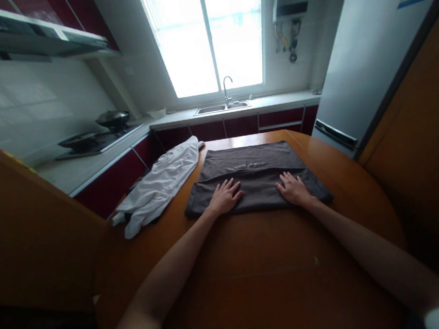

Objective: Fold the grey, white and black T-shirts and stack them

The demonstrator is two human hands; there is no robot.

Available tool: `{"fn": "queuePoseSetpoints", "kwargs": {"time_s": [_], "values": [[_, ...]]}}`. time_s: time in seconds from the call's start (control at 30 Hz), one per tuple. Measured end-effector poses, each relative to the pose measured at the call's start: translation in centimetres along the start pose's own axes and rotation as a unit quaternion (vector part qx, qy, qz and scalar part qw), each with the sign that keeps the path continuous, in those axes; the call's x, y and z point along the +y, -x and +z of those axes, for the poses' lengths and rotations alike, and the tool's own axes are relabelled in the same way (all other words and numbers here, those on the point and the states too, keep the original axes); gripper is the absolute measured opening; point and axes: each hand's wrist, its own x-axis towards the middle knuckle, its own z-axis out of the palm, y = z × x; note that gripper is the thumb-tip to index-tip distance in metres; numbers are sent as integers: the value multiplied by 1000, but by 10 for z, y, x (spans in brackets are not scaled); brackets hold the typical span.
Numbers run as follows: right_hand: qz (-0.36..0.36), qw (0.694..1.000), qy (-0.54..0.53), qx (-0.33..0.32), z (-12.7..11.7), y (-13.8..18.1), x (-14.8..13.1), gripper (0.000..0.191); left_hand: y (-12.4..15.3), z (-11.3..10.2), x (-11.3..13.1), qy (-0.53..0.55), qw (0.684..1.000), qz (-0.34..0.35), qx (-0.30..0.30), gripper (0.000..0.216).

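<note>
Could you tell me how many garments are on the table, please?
2. A dark garment lies under the left hand and right hand; a white garment drapes over the table at left. Something may hide beneath it.

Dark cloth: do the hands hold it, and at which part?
Not gripped. The left hand and right hand lie flat, open, on the near folded part of the cloth.
</note>
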Motion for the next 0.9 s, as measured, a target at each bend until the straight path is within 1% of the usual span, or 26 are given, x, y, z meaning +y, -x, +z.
{"fn": "queuePoseSetpoints", "kwargs": {"time_s": [0.27,0.63,0.9], "values": [[1,1000,-7,4,-3,3,-3,62,1,-2,2,4,1000,-2,3,61],[-1,1000,-12,2,0,0,1,60,3,-5,5,15,1000,-8,10,59],[4,1000,-22,9,-2,2,-1,61,4,-7,5,23,1000,-6,20,57]]}}
